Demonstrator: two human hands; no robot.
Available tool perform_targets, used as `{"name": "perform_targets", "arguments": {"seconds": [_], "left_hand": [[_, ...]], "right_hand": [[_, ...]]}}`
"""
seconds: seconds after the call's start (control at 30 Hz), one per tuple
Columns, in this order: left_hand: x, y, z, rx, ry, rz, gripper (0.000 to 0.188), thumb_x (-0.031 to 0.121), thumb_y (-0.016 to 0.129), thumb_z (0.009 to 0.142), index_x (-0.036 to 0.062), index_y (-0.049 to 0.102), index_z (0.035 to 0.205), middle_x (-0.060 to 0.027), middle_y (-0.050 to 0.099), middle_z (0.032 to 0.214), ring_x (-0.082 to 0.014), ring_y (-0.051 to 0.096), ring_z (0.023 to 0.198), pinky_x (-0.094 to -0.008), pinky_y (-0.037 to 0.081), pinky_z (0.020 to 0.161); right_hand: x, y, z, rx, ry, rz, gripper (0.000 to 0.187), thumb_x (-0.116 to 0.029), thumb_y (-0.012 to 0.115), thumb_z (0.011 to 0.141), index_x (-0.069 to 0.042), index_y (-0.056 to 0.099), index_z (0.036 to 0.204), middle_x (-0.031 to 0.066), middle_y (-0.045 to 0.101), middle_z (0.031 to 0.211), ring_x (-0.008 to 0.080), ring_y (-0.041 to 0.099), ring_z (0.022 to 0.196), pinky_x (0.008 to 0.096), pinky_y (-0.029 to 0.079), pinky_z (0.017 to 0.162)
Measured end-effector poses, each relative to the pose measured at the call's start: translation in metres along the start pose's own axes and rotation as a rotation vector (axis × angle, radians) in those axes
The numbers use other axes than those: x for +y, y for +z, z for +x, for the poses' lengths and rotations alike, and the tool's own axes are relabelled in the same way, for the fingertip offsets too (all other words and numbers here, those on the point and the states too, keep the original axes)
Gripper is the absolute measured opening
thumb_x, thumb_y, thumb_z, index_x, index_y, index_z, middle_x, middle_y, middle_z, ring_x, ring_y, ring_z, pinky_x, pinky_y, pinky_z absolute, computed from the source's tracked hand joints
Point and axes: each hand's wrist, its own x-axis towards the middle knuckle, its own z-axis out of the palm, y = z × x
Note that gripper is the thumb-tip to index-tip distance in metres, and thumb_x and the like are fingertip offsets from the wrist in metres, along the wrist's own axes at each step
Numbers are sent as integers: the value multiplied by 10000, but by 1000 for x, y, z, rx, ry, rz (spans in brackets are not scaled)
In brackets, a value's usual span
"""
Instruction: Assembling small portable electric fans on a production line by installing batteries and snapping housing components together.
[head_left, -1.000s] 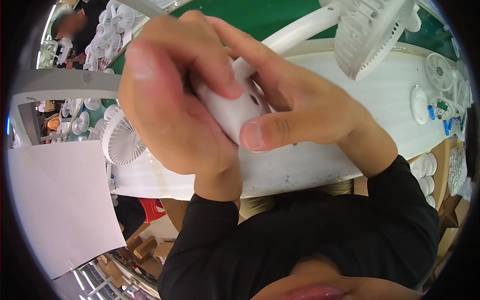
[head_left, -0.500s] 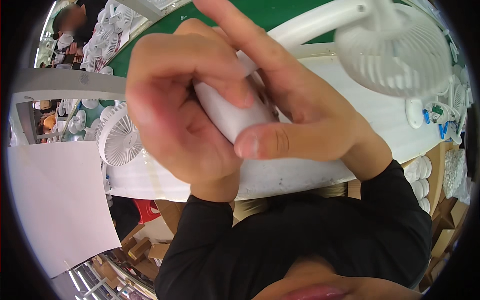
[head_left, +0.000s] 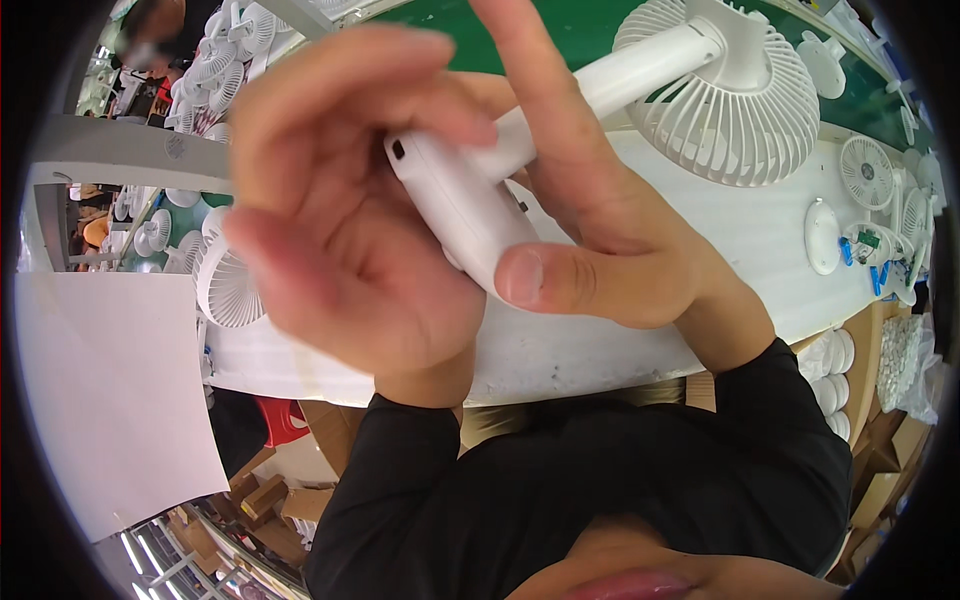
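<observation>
A white desk fan is held up above the table, its rounded base point(head_left: 455, 205) towards me and its caged head point(head_left: 735, 110) away to the upper right. A small dark slot shows at one end of the base. My right hand point(head_left: 625, 225) grips the fan, thumb on the base's rim and fingers along the neck point(head_left: 640, 75). On the other side my left hand point(head_left: 350, 200) is cupped around the base with its fingers loosened and apart, smeared by motion. Its palm lies close against the base; contact is hard to make out.
On the white tabletop point(head_left: 560, 365), another fan point(head_left: 228, 285) stands at the left. A round white cover point(head_left: 823, 237) and a fan part with blue connectors point(head_left: 872, 245) lie at the right. White discs point(head_left: 832, 365) are stacked below. A person point(head_left: 150, 35) sits at far left.
The left hand's fingers have loosened from the base. The fan has tilted, showing the slot end and more of the base's side, while its head has moved left and away.
</observation>
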Motion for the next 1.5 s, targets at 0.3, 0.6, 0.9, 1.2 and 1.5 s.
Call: {"name": "perform_targets", "arguments": {"seconds": [0.3,0.6,0.9,1.2,1.5], "left_hand": [[3,-20,9,-219,-122,-53,582,448,211,1029,29,570,846,-65,545,665,-122,459,556,-243,389,583],[-12,-32,20,333,-461,15,367,270,301,1014,67,551,839,-46,516,625,-131,466,585,-238,396,618],[-33,-56,26,-18,-416,-149,172,148,415,955,33,543,958,-93,513,940,-208,465,954,-329,362,932],[-20,-73,40,-184,-507,11,159,135,381,964,48,504,911,-77,455,864,-204,422,910,-333,350,904],[-7,-95,49,-267,-452,10,144,142,407,974,44,507,941,-81,464,910,-200,434,927,-314,358,913]], "right_hand": [[8,12,-1,-31,-93,134,942,-278,618,858,-105,47,1587,218,328,1514,394,524,1166,433,418,966],[-4,3,15,-96,331,-380,906,-24,659,744,-102,236,1542,211,540,1354,346,604,1074,412,490,877],[58,-105,-4,302,433,-702,405,13,667,764,-63,646,1161,146,704,1081,346,659,962,413,521,845],[80,-120,5,581,388,-1325,295,-33,670,785,-78,681,1077,122,711,960,297,659,832,364,537,773],[-120,-190,-145,1262,377,-1519,277,-176,574,871,-61,668,1105,109,704,872,261,626,717,369,500,665]]}}
